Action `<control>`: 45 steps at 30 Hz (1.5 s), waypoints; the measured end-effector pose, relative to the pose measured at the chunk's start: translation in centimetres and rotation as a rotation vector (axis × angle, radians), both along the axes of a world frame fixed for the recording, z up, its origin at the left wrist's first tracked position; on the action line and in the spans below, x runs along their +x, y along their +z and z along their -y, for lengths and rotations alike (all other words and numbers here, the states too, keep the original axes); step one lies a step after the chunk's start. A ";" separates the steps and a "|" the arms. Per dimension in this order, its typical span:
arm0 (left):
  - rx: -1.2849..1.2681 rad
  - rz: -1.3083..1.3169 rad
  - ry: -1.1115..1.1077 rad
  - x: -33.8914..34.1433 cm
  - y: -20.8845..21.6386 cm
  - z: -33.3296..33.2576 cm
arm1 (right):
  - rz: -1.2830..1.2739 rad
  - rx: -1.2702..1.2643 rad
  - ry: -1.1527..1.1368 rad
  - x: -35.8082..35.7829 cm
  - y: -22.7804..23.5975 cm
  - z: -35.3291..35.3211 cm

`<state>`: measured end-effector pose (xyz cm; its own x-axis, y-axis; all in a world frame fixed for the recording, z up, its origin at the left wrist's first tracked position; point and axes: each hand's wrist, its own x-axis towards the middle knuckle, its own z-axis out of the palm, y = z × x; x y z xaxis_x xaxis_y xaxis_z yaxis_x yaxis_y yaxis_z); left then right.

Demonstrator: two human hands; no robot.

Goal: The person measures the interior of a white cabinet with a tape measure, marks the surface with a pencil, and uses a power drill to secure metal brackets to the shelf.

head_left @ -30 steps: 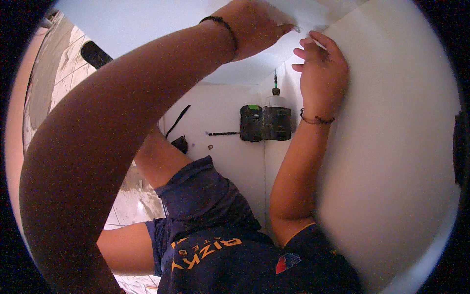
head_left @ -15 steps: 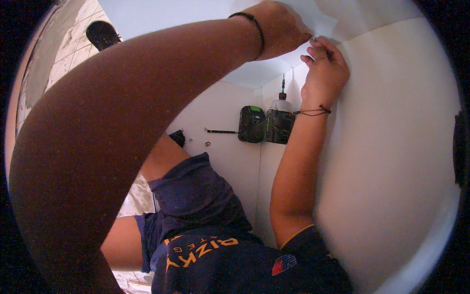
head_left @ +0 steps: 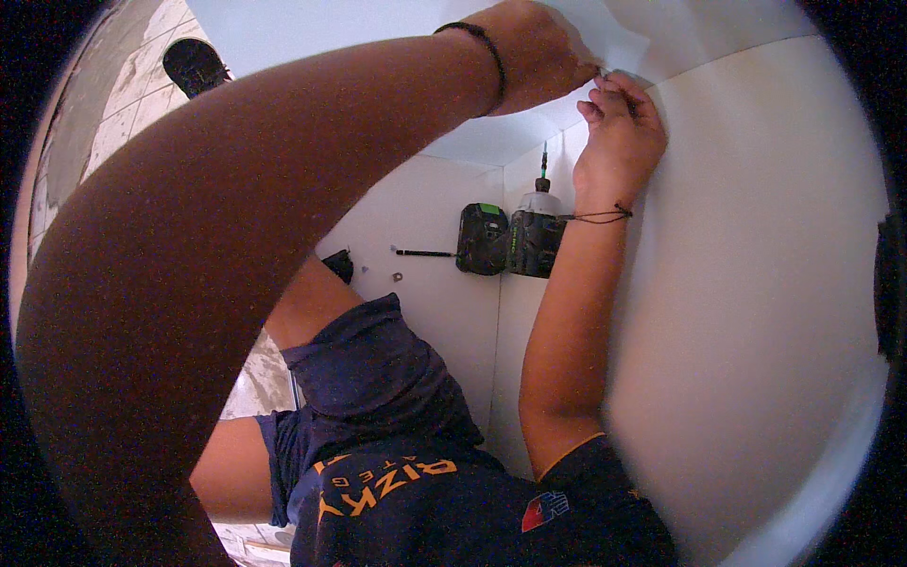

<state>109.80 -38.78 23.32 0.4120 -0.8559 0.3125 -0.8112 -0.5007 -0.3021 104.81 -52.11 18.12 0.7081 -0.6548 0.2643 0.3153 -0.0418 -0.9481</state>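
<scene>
My left hand (head_left: 537,45), with a black band at its wrist, reaches up to the corner where the white panels meet. Its fingertips are pinched together and turned partly out of sight. Just below and to the right, my right hand (head_left: 624,128), with a thin dark cord bracelet, brings thumb and forefinger to the same spot, its other fingers curled. The two sets of fingertips meet at a small light-coloured piece (head_left: 602,76), too small to name. Under the hands rests a black and grey cordless driver (head_left: 537,231) with a bit in its nose and a black battery (head_left: 483,238) beside it.
White panels (head_left: 746,227) enclose me on the right and above. Near my leg lie a thin black rod (head_left: 423,253), a small metal piece (head_left: 397,277) and a black object (head_left: 338,265). A dark rounded thing (head_left: 194,68) stands on the tiled floor (head_left: 128,99) at upper left.
Both hands stay at the same spot. My right hand and forearm have shifted very slightly left in the picture, as has most of the scene.
</scene>
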 end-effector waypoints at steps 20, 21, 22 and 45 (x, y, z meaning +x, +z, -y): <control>-0.079 -0.010 -0.022 0.1 -0.5 0.1 | 0.020 0.023 0.014 0.0 -0.4 0.3; -0.075 -0.017 -0.019 0.1 -0.4 0.1 | 0.002 -0.002 -0.005 -0.2 -0.1 0.1; -0.088 -0.018 -0.023 0.1 -0.5 0.1 | -0.015 -0.024 -0.022 -0.3 0.0 -0.2; -0.126 -0.019 -0.025 0.0 -0.7 0.1 | -0.109 -0.099 -0.044 -1.1 -0.6 -1.0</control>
<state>109.83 -38.86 22.59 0.3979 -0.8207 0.4100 -0.8291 -0.5130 -0.2223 103.68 -51.10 17.53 0.7073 -0.6604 0.2521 0.2062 -0.1483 -0.9672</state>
